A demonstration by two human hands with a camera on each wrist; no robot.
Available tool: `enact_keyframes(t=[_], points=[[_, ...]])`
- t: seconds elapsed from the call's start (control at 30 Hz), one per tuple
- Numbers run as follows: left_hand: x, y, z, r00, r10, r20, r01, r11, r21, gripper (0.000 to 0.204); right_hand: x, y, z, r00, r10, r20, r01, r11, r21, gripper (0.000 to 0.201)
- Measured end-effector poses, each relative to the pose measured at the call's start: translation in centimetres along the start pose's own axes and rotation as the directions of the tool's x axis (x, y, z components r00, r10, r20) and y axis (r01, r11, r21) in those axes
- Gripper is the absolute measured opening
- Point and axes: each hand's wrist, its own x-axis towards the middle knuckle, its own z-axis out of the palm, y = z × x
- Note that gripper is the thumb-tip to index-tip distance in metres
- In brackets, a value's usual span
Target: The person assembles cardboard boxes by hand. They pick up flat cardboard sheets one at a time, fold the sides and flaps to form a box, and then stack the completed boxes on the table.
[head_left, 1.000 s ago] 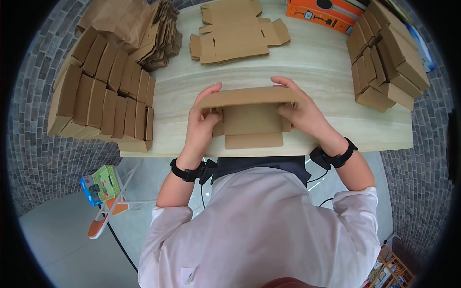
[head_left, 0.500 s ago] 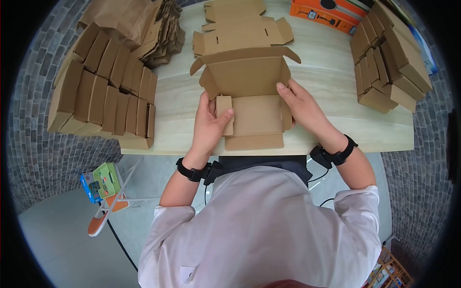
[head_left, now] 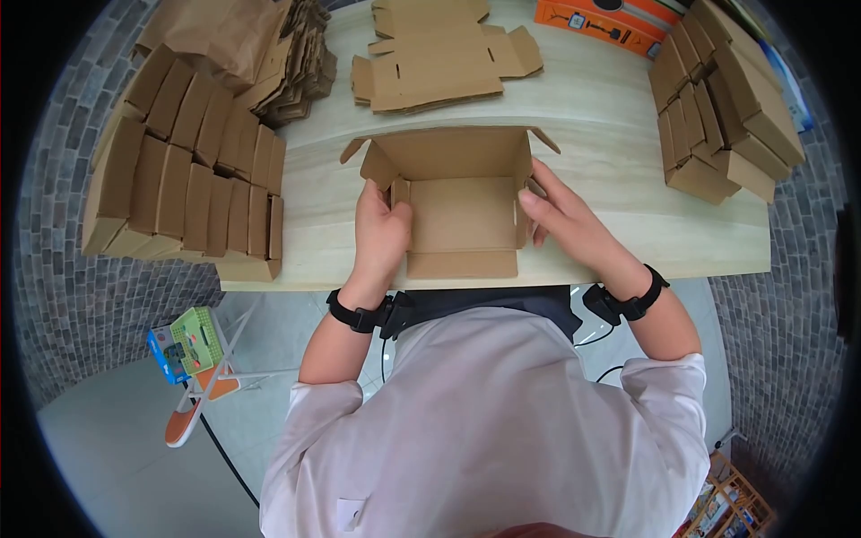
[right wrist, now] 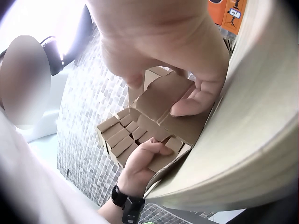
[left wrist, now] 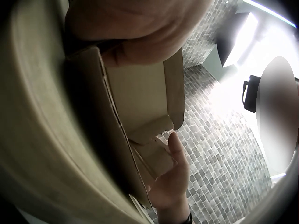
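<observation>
A partly folded cardboard box lies near the table's front edge, its back wall raised and its front flap flat toward the person. The left hand grips the box's left side wall, thumb on the inner side. At the right side, the right hand has its thumb by the side flap and its fingers around the outside. In the right wrist view, the right hand's thumb and fingers stand apart about the cardboard flap. The left wrist view shows the box's inner panel beneath the left hand.
Flat cardboard blanks lie at the back of the table. Folded boxes stand in rows at the left and stacked at the right. Behind the left rows are more flattened cardboard pieces; an orange box stands at the back right.
The box's raised back wall has tilted away from the person, uncovering the inside. The left side wall has been folded, and the left thumb has moved onto it. Both hands remain at the box's sides.
</observation>
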Motion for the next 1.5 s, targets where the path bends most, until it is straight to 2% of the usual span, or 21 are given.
enact_keyframes(t=[0.13,0.23,0.4,0.53,0.6,0.63,0.7,0.77,0.8,0.83,0.87,0.9,0.97,1.03,1.1,1.13,1.17,1.2,1.27,1.43,1.5], points=[[0.2,0.1,0.2,1.0,-0.009,-0.004,0.009,1.0,0.021,0.05,0.0,0.1,0.1,0.996,0.086,-0.003,-0.085,0.991,0.105,0.073],[0.3,0.4,0.4,1.0,-0.014,0.01,0.014,1.0,0.015,0.053,0.1,0.2,0.2,0.991,0.133,-0.014,-0.133,0.99,-0.038,0.066],[0.3,-0.3,0.2,1.0,0.012,0.029,-0.011,1.0,-0.022,0.062,1.2,0.9,0.7,0.992,-0.066,-0.108,0.036,0.967,-0.253,0.062],[0.0,-0.6,0.1,0.998,0.019,0.064,-0.017,0.999,-0.035,0.067,1.9,1.8,1.3,0.98,-0.164,-0.113,0.134,0.962,-0.238,0.063],[-0.1,-0.5,0.2,0.996,0.047,0.07,-0.045,0.999,-0.029,0.069,1.6,0.4,1.5,0.986,-0.055,-0.159,-0.011,0.92,-0.392,0.064],[-0.1,-0.2,0.3,0.997,0.05,0.065,-0.05,0.999,0.0,0.068,1.3,-0.1,1.5,0.986,-0.054,-0.159,-0.013,0.92,-0.393,0.064],[-0.4,-0.3,0.1,0.997,0.051,0.057,-0.053,0.998,0.027,0.068,0.8,-0.7,1.8,0.978,0.1,-0.181,-0.133,0.975,-0.179,0.068],[-0.7,-0.8,-0.5,0.992,-0.104,0.075,0.096,0.99,0.106,0.065,0.5,-0.5,1.6,0.972,0.149,-0.182,-0.181,0.967,-0.178,0.069],[-0.8,-1.1,-0.8,0.991,-0.108,0.073,0.1,0.99,0.104,0.065,0.3,-0.4,1.4,0.963,0.194,-0.187,-0.227,0.958,-0.176,0.07],[-0.8,-1.4,-1.0,0.991,-0.086,0.1,0.058,0.965,0.256,0.064,0.3,0.0,1.3,0.962,0.199,-0.185,-0.232,0.956,-0.177,0.07],[-0.8,-1.2,-1.0,0.989,-0.067,0.132,0.008,0.916,0.401,0.063,0.5,0.4,1.1,0.979,0.087,-0.184,-0.128,0.966,-0.224,0.07],[-0.9,-0.9,-0.6,0.989,-0.068,0.133,0.01,0.917,0.399,0.063,0.5,0.5,1.0,0.984,-0.03,-0.177,-0.02,0.963,-0.269,0.069],[-1.1,0.1,0.2,0.992,0.099,0.079,-0.114,0.973,0.202,0.063,0.2,-0.2,1.3,0.984,-0.05,-0.172,0.005,0.967,-0.256,0.068],[-1.3,0.0,0.3,0.986,0.148,0.071,-0.157,0.977,0.142,0.064,0.2,-0.2,1.4,0.984,-0.074,-0.165,0.033,0.969,-0.244,0.068],[-1.4,-0.2,0.3,0.98,0.19,0.061,-0.195,0.977,0.083,0.064,0.2,0.8,1.2,0.978,-0.198,-0.059,0.164,0.917,-0.365,0.068],[-1.4,-0.3,0.4,0.957,0.28,0.082,-0.288,0.95,0.119,0.062,0.3,1.0,1.2,0.979,-0.195,-0.058,0.162,0.918,-0.363,0.068],[-1.5,-0.5,0.4,0.925,0.364,0.108,-0.378,0.913,0.151,0.06,0.4,1.0,1.2,0.943,-0.333,-0.029,0.272,0.815,-0.512,0.069],[-1.6,-0.7,0.2,0.927,0.357,0.111,-0.371,0.916,0.153,0.06,0.3,1.1,1.3,0.89,-0.455,0.021,0.361,0.677,-0.641,0.069],[-1.4,-1.0,-0.8,0.924,0.296,0.243,-0.357,0.896,0.265,0.043,0.2,0.9,1.6,0.897,-0.443,0.009,0.352,0.699,-0.623,0.071],[-1.1,-0.7,-1.3,0.941,0.255,0.221,-0.309,0.914,0.262,0.039,0.2,0.4,1.3,0.937,-0.347,0.035,0.299,0.747,-0.594,0.073],[-1.0,-0.2,-1.5,0.951,0.223,0.216,-0.275,0.928,0.253,0.038,0.3,0.6,0.8,0.933,-0.34,0.121,0.345,0.741,-0.576,0.074]])
